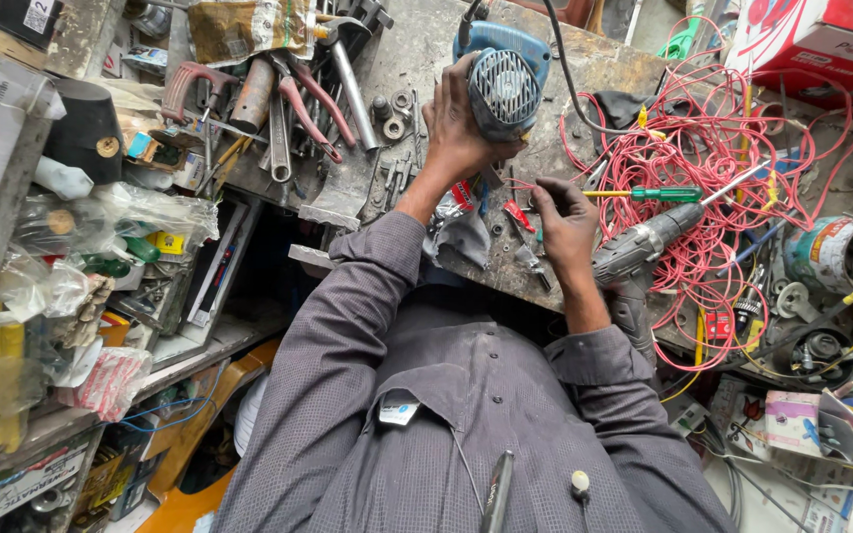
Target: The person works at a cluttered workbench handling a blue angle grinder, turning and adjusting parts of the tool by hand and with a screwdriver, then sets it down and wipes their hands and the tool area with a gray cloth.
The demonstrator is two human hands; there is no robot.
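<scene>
My left hand [458,120] grips the rear end of a blue power tool [502,77] with a grey vented end cap, standing on the worn workbench [417,49]. My right hand [566,219] rests just below it on the bench, fingers curled around a small dark tool; its shape is hard to make out. A black cable [563,71] runs off the blue tool to the right. A grey cordless drill [644,247] lies right beside my right hand, and a green-handled screwdriver [656,194] lies just above it.
A tangle of red wire [733,138] covers the bench's right side. Pliers, wrenches and sockets [298,99] lie piled at the back left. Shelves with bags and boxes [71,276] stand on the left. A red box [821,44] sits at the top right.
</scene>
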